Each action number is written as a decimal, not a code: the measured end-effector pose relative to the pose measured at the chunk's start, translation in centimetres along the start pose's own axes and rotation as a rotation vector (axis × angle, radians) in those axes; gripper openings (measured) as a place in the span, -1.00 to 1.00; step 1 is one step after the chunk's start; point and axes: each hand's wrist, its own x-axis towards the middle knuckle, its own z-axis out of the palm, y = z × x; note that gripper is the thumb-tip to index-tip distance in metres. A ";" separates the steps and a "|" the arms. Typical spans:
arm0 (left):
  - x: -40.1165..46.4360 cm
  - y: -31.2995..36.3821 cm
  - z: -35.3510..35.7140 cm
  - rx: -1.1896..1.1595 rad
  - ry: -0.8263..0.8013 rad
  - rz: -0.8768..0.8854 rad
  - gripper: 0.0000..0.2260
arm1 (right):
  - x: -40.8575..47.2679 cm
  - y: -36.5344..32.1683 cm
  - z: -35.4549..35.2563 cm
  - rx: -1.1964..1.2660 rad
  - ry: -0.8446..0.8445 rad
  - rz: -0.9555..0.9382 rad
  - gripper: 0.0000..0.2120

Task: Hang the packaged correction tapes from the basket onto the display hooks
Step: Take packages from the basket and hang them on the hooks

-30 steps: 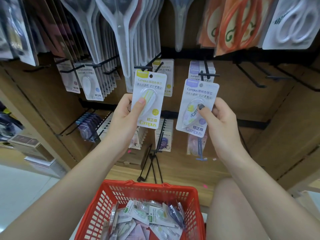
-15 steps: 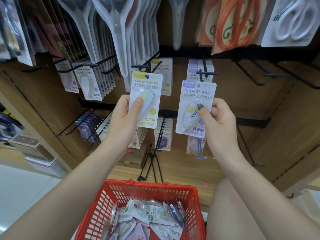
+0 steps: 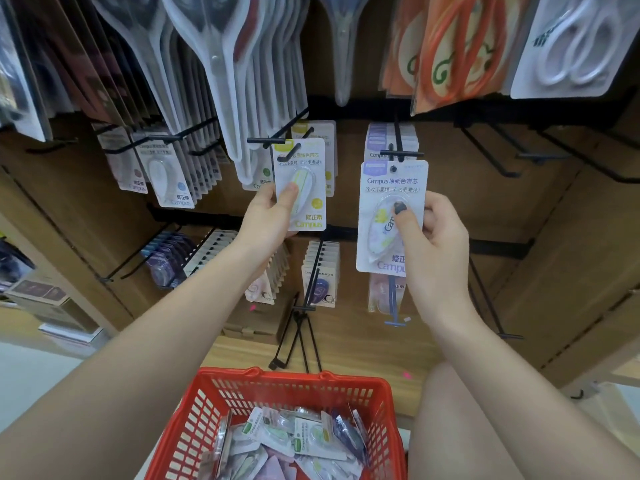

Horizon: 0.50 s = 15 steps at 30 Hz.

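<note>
A wooden display wall (image 3: 554,237) with black hooks fills the upper two thirds of the frame; its top row of packaged scissors (image 3: 221,64) is cut off by the upper edge. At the bottom centre a red basket (image 3: 214,403) is cropped by the lower edge, and the loose correction tape packs (image 3: 311,434) piled inside overlap so that their count cannot be told.

Both forearms reach up from the lower corners. The left hand (image 3: 268,216), at centre frame, holds the yellow correction tape pack (image 3: 304,188) upright, thumb pressed on its clear blister and the other fingers hidden behind the card. The card's top sits at the tip of a black hook (image 3: 266,141), beside yellow packs already hanging there; whether the hole is on the hook is hard to make out.

The right hand (image 3: 436,244), right of centre, pinches the purple correction tape pack (image 3: 384,209), dark-nailed thumb on the blister and curled fingers at its right edge. Its punched hole lies just below the crossbar of another hook (image 3: 401,154) carrying purple packs.
</note>
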 end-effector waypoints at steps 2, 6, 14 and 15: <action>1.3 -0.2 0.2 0.047 0.001 -0.005 -0.71 | 1.0 0.4 0.3 -0.019 -0.004 0.031 -0.97; 4.1 0.0 0.5 0.178 0.024 0.004 -0.60 | 3.9 1.3 0.8 -0.063 0.025 0.102 -0.96; 7.8 0.2 1.1 0.330 -0.038 -0.066 -0.46 | 7.2 2.4 1.4 -0.217 0.101 0.144 -0.79; 8.0 0.1 1.2 0.336 -0.046 -0.065 -0.45 | 7.2 2.5 1.5 -0.224 0.100 0.145 -0.79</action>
